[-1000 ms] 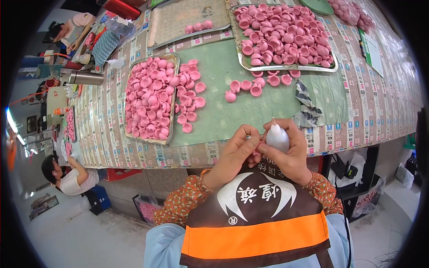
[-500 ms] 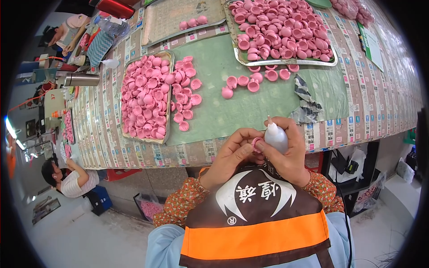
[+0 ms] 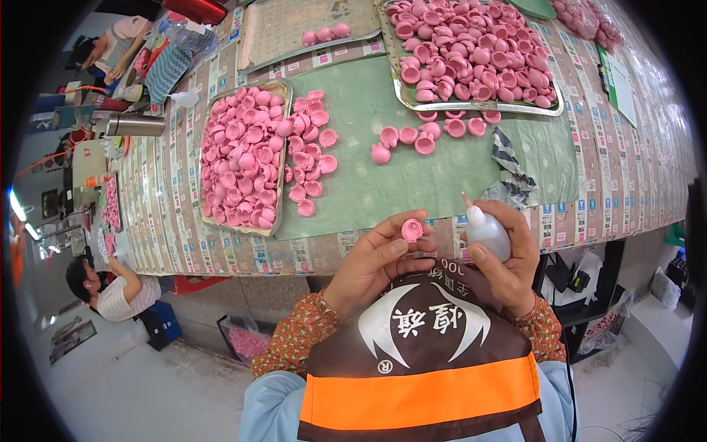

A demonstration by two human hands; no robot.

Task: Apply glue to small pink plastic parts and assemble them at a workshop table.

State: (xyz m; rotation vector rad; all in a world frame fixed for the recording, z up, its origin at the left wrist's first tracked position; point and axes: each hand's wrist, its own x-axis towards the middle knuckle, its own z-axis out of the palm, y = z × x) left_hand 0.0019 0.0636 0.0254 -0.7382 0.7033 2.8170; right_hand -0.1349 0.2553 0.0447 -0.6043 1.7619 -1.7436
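Green mat (image 3: 412, 184) lies beyond your hands. Your left hand (image 3: 372, 261) pinches a pink cap (image 3: 412, 230) at its fingertips; your right hand (image 3: 508, 254) grips a small bottle (image 3: 486, 232) just beside it.

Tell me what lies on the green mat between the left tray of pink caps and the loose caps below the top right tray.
In the head view, a column of loose pink caps lies beside the left tray; from there to the loose caps the green mat shows bare.

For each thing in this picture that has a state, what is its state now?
Left hand: shut on a pink cap, fingertips pinching it.
Pink cap: held up, hollow side showing.
Right hand: shut on a squeeze bottle.
Squeeze bottle: nozzle tilted up-left, apart from the cap.
Left tray: full of pink caps.
Far tray: heaped with caps.
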